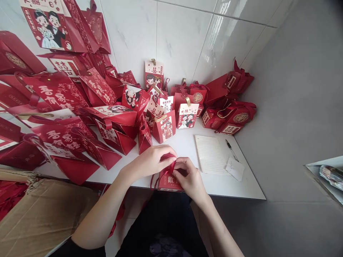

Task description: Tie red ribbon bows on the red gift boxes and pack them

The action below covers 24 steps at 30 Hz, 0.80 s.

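At the front edge of the white table lies a small red gift box with pale Chinese characters on its face. My left hand comes in over its top, thumb and fingers pinched on a red ribbon. Close against it, my right hand is closed too, its thumb and forefinger pinching the ribbon just above the box. The exact shape of the ribbon between the fingertips is partly hidden. A thin dark-red cord hangs at the left side of the box.
Many red gift boxes crowd the table's left and back, some stacked. More boxes stand back right. A lined notepad, a pen and a paper slip lie right. A cardboard carton stands at the lower left.
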Available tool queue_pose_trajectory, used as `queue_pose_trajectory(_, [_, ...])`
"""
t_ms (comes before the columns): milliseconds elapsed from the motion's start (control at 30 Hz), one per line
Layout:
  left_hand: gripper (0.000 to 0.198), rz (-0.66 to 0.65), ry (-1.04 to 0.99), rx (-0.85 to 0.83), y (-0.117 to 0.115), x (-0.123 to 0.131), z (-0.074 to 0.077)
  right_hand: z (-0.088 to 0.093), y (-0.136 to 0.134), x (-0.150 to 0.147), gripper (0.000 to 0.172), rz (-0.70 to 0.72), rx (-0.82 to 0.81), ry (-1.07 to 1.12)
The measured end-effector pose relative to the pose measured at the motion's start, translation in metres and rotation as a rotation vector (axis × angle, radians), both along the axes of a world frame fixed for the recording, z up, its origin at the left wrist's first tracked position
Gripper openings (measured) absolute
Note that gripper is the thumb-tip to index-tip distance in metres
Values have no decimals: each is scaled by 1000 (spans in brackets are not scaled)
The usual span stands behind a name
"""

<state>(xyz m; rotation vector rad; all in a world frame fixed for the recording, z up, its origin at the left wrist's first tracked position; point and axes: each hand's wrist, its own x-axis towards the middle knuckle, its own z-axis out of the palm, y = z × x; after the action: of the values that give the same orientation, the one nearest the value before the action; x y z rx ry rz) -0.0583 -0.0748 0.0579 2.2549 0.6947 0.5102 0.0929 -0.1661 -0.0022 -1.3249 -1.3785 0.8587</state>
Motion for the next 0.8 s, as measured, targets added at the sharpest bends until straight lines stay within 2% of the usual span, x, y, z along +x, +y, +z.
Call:
queue_pose_trajectory(167, [14,4,-91,-144,0,-3,-7,0,0,-3,15,-49,-1,62])
queue_pose_trajectory(300, [12,-69,-146,-123,-1,-6,-2,0,0,-3,14,-57,-7,78])
queue_pose_trajectory(400, [12,-51,-165,-105,1,-4,-3,-1,0,-3,14,-44,-11,88])
queue_pose_trajectory(633, [13,105,-93,-166,9,5,-31,-9,-2,-2,28,-73,33,90])
queue_pose_trajectory(800, [7,115,-129,-111,3,5,-49,-11,-1,-4,27,-100,65,144])
